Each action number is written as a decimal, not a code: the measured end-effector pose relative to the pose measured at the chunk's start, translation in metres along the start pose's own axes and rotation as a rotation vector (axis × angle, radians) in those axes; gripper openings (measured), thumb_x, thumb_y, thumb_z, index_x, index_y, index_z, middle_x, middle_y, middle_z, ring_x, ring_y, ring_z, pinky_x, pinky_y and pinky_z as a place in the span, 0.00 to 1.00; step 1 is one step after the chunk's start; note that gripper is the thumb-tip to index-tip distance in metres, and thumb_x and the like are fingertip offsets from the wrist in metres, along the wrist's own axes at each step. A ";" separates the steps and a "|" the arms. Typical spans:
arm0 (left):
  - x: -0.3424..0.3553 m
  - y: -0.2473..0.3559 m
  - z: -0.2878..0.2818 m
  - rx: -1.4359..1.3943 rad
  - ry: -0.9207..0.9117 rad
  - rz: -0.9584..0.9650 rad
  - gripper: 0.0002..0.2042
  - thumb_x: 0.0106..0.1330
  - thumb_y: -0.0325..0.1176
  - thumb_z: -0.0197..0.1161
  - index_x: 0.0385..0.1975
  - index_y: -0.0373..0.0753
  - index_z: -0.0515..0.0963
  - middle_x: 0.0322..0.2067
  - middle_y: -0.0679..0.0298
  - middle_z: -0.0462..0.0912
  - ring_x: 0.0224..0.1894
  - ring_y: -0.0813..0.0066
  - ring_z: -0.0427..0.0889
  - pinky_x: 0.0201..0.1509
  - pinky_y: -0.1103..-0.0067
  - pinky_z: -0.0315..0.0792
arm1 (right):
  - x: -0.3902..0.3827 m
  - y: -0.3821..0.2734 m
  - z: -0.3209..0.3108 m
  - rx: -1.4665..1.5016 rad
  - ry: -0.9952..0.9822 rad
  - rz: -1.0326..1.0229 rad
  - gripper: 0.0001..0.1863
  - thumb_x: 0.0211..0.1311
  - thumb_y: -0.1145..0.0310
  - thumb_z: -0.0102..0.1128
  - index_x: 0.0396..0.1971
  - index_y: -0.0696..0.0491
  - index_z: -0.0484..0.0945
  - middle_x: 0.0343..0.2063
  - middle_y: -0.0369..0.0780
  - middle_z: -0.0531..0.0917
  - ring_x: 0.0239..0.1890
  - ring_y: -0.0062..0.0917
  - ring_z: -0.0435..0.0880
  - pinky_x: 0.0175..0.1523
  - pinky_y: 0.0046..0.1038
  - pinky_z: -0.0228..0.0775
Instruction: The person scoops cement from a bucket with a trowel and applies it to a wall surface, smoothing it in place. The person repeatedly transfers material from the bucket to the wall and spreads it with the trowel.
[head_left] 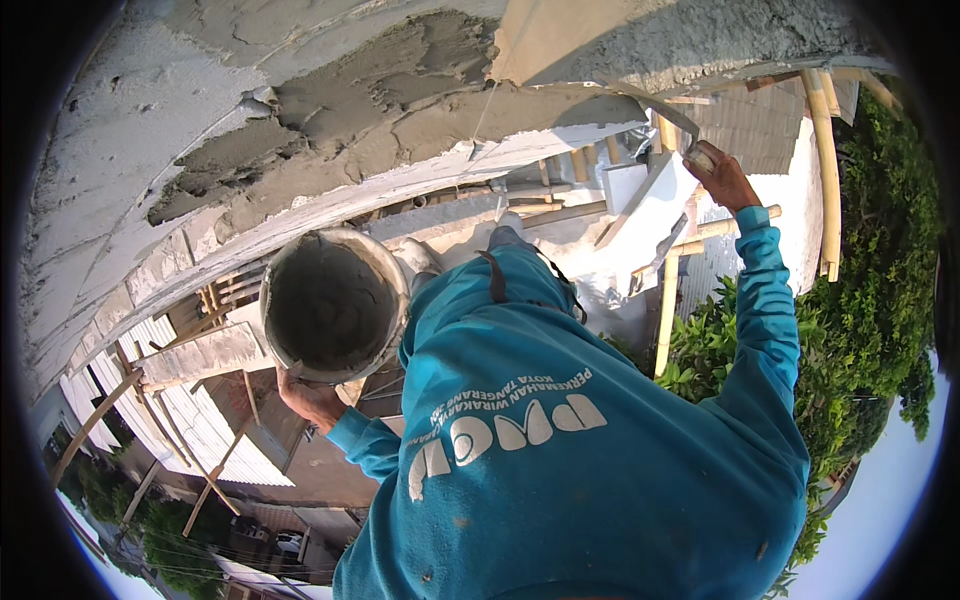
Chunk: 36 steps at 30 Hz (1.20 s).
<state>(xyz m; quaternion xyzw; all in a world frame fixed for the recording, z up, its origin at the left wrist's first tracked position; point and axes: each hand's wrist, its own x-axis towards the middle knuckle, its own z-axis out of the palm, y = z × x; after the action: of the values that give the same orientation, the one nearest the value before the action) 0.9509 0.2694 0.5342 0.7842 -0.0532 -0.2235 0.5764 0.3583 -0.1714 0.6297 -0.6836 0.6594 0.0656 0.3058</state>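
My left hand [310,400] is closed on the near rim of the bucket [397,275], with some of its fingers hidden from view. That forearm is bent and comes out short from under my chest, so the bucket hangs just off the wall's near edge, its mouth turned up and the grey mortar [332,305] inside showing. Beyond it, one rough patch [375,105] of wet mortar runs along the near edge of the wall [150,110]. Farther right, the trowel [672,113] reaches to that same edge; I cannot tell whether it touches. My right hand [725,180] is wrapped tight round its handle, the arm stretched well out to the side, elbow slightly bent, sleeve rumpled. I count one bucket, one trowel and two hands, both full. Several bamboo poles [822,160] stand right of the trowel, then green leaves [870,250].
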 end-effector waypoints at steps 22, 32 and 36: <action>-0.041 0.028 0.022 -0.411 0.125 -0.138 0.30 0.53 0.25 0.48 0.61 0.25 0.71 0.55 0.52 0.79 0.58 0.64 0.79 0.65 0.74 0.71 | 0.005 0.039 0.248 0.433 0.607 -0.056 0.29 0.68 0.57 0.61 0.59 0.63 0.67 0.45 0.60 0.81 0.49 0.57 0.80 0.52 0.44 0.72; -0.042 0.045 0.030 -0.477 0.136 0.006 0.26 0.59 0.24 0.48 0.60 0.25 0.72 0.54 0.53 0.80 0.56 0.66 0.80 0.63 0.75 0.72 | -0.055 0.110 0.341 0.392 0.307 -0.133 0.23 0.70 0.71 0.58 0.61 0.62 0.67 0.49 0.45 0.80 0.48 0.29 0.79 0.55 0.28 0.69; -0.039 0.046 0.044 -0.509 0.170 0.017 0.27 0.54 0.21 0.48 0.58 0.23 0.74 0.50 0.54 0.82 0.52 0.69 0.81 0.59 0.79 0.72 | -0.046 0.045 0.265 0.191 0.178 -0.383 0.24 0.63 0.71 0.63 0.58 0.59 0.70 0.47 0.49 0.82 0.47 0.41 0.82 0.52 0.36 0.72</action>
<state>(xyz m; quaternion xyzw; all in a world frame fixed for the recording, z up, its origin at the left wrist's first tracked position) 0.9063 0.2289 0.5774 0.6293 0.0467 -0.1581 0.7595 0.3932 0.0049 0.4246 -0.7673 0.5452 -0.1169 0.3168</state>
